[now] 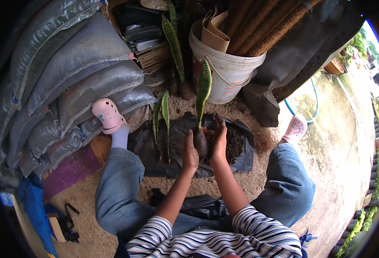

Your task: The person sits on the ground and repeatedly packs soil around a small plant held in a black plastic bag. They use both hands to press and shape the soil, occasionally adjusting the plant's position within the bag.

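Note:
A snake plant [204, 90] with one broad green, yellow-edged leaf stands upright between my hands, a rounded brown soil-coated clump at its base. My left hand [190, 151] lies along the clump's left side, its soiled fingers stretched out. On the other side is my right hand [219, 139], fingers straight and dirty, palm turned toward the clump. Whether both palms press on it is hard to tell. Dark loose soil [235, 146] is heaped beside my right hand on a black plastic sheet [174, 165]. Two thin snake plant cuttings [165, 114] lie on the sheet's left.
Filled grey sacks [99, 84] are stacked at the left. Behind the sheet stand a white bucket [228, 79] holding brown fibrous poles [279, 28] and another snake plant [173, 45]. A blue hose [316, 101] curves at the right. My feet in pink clogs [107, 115] flank the sheet.

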Tool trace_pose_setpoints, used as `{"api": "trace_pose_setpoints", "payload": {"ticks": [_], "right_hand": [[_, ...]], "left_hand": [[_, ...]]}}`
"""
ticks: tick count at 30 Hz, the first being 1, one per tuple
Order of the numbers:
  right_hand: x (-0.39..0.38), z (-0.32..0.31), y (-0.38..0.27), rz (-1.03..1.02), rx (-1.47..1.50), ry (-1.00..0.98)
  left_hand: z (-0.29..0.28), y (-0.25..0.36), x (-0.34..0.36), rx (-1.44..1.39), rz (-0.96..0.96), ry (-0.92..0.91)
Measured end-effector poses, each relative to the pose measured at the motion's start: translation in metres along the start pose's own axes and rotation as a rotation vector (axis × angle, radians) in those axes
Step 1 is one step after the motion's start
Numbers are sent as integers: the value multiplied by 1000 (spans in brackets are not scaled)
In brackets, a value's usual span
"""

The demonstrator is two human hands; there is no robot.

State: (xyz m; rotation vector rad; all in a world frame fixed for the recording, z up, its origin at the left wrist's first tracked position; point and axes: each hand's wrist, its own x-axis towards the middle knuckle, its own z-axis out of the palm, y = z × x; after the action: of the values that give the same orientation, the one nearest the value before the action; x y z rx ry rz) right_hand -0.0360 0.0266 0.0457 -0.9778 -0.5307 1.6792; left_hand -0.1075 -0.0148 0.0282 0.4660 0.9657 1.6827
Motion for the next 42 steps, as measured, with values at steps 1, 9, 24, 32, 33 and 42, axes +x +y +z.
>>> {"api": "trace_pose_setpoints", "payload": {"ticks": [1,9,24,32,33,42], "right_hand": [[2,4,-2,-61,-18,-30],[-12,4,-9,102,-33,-156],[-23,16,-22,-311,-728,-527],[-27,15,-23,-332,-729,-551],[-29,15,-24,-318,-735,-552],[-27,-7,-27,-72,-403,-630]], "left_hand": [[1,5,2,-15,14,-25],[10,-12,-21,501,319,69],[2,5,-3,-114,153,-42],[1,2,-7,-177,134,-43],[1,2,-9,-182,133,-42],[8,-6,-19,-140,122,-38]]}}
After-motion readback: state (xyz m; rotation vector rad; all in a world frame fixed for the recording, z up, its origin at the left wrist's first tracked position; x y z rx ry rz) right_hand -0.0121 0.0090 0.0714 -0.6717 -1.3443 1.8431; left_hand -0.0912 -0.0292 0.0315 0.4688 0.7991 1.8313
